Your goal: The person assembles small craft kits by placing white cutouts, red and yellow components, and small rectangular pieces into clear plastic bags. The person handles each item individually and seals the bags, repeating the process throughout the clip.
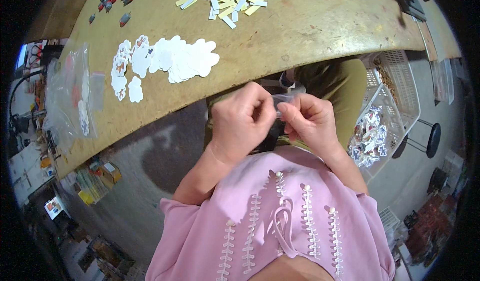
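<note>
Clear plastic bag (283, 98), one: above the lap, pinched between the left hand (244, 121) and right hand (312, 121), fingers curled. White paper cutouts (192, 61): overlapping, on the table (310, 31).

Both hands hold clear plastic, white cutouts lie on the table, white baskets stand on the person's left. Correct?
Wrong side: the head view shows the white baskets on the person's right. Rest stands: left hand and right hand hold clear plastic, white cutouts lie on the table.
</note>
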Motion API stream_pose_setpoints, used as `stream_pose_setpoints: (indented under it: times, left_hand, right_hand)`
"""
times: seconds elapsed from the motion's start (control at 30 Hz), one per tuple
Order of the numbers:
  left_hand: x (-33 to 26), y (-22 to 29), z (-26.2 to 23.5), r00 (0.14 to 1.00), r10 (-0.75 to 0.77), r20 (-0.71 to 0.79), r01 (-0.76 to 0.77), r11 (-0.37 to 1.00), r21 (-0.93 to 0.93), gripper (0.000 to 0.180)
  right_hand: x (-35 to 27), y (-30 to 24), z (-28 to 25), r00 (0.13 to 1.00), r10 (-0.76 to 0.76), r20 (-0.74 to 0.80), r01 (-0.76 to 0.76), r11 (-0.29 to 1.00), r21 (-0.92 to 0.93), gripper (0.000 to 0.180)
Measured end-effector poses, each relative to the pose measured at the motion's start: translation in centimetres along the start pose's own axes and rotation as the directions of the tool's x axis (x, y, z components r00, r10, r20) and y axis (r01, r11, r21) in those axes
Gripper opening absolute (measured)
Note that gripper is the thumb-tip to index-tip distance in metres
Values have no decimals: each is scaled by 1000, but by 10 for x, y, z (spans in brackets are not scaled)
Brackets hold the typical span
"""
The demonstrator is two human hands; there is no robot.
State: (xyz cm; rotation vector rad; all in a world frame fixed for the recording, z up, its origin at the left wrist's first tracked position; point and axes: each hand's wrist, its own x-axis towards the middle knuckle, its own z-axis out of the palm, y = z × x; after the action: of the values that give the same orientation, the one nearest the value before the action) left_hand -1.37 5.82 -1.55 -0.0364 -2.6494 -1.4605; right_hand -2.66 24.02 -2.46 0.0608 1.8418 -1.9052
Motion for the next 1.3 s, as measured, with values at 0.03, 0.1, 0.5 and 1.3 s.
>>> stream_pose_setpoints:
  times: [0.03,0.1,0.5,1.3]
  left_hand:
    - [1,-1,-1,998,-51,-32,50,999,-16,15]
    - [-2,-5,-3,992,116,-52,-113,992,50,13]
    - [-24,-18,-31,905,403,132,-422,890,175,16]
    - [50,-50,-110,960,276,41,-268,872,409,22]
  right_hand:
    - [-3,-1,1,1000,22,11,-22,1000,-12,30]
    - [-4,-1,4,1000,6,-1,-6,996,-92,31]
    - [-2,-19,5,846,-528,-72,409,730,-547,11]
    - [3,-11,-15,741,-492,457,665,447,-598,28]
